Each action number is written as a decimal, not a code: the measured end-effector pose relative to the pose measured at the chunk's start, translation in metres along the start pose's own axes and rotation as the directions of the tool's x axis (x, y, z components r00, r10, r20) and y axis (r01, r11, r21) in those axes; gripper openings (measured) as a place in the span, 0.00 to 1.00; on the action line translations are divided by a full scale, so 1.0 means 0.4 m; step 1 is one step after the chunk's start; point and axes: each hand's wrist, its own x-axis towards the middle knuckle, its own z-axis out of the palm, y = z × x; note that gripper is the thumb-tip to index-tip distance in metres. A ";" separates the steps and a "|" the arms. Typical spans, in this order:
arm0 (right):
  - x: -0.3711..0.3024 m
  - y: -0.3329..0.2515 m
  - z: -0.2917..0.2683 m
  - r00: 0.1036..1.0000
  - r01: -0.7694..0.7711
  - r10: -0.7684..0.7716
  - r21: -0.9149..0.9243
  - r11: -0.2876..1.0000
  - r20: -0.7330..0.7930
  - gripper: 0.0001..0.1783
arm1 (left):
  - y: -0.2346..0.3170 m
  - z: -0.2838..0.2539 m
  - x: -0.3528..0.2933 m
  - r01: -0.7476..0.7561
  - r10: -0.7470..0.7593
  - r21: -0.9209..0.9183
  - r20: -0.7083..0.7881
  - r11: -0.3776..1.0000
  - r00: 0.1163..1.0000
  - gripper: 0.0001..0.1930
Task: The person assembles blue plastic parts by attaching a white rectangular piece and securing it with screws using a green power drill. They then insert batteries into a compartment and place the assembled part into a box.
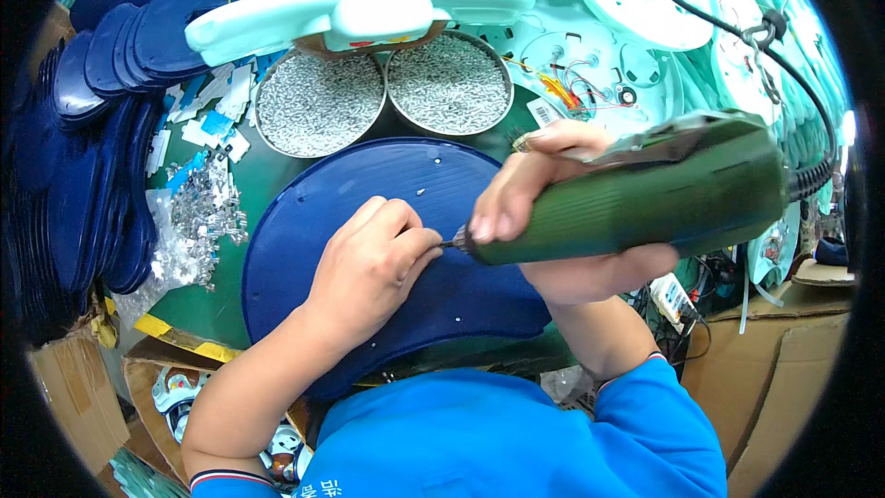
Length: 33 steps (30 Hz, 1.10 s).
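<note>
My right hand (524,186) is wrapped round a thick green electric screwdriver (636,198), which lies nearly level and points left. Its dark bit (449,243) reaches the pinched fingertips of my left hand (371,254). Whatever those fingertips hold at the end of the bit is too small and covered to make out. Both hands are over a curved dark blue plastic panel (304,221) on the green tabletop. One small silver screw (420,192) lies loose on the panel, above the left hand.
Two round tins (318,101) (449,83) full of small screws stand behind the panel, partly under a mint plastic part (369,18). Stacked blue panels (92,166) and small metal parts (203,212) lie left. A black cable (816,101) hangs at right, near wired mint shells (636,0).
</note>
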 end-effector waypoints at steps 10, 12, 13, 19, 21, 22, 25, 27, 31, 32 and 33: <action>-0.034 -0.092 -0.130 0.987 0.054 -0.070 -0.109 0.993 -0.142 0.61 | 0.072 0.145 0.144 -0.080 0.061 -0.129 -0.147 0.988 0.987 0.08; -0.044 -0.096 -0.139 0.981 -0.046 0.012 -0.174 0.984 -0.193 0.60 | 0.073 0.150 0.153 -0.074 0.062 -0.089 -0.125 0.993 0.990 0.08; -0.044 -0.087 -0.140 0.978 -0.063 0.025 -0.181 0.981 -0.207 0.59 | 0.071 0.150 0.149 -0.064 0.057 -0.067 -0.102 0.996 0.993 0.08; -0.038 -0.070 -0.159 0.990 -0.136 0.126 -0.189 0.972 -0.061 0.62 | 0.068 0.154 0.137 -0.084 0.080 -0.054 -0.067 0.995 0.995 0.12; -0.031 -0.089 -0.153 0.989 -0.144 0.130 -0.220 0.965 -0.077 0.65 | 0.073 0.157 0.135 -0.114 0.112 -0.019 -0.053 0.993 0.992 0.17; -0.035 -0.091 -0.153 0.993 -0.092 0.078 -0.162 0.983 -0.089 0.65 | 0.077 0.161 0.132 -0.140 0.138 -0.037 -0.051 0.989 0.989 0.18; -0.068 -0.094 -0.173 0.989 0.131 -0.125 0.075 0.989 -0.081 0.65 | 0.097 0.182 0.124 -0.205 0.198 -0.136 -0.063 0.969 0.978 0.19; -0.097 -0.121 -0.166 0.986 0.146 -0.138 0.082 0.986 -0.095 0.64 | 0.122 0.191 0.115 -0.209 0.203 -0.207 -0.049 0.956 0.978 0.18; -0.146 -0.164 -0.170 0.984 0.178 -0.174 0.113 0.978 -0.045 0.63 | 0.161 0.216 0.084 -0.228 0.237 -0.256 0.004 0.939 0.971 0.18; -0.158 -0.166 -0.173 0.984 0.177 -0.175 0.122 0.977 -0.032 0.63 | 0.168 0.222 0.077 -0.227 0.240 -0.263 0.015 0.938 0.971 0.18; -0.169 -0.166 -0.175 0.985 0.173 -0.172 0.136 0.976 -0.017 0.63 | 0.172 0.225 0.069 -0.233 0.244 -0.260 0.014 0.937 0.970 0.19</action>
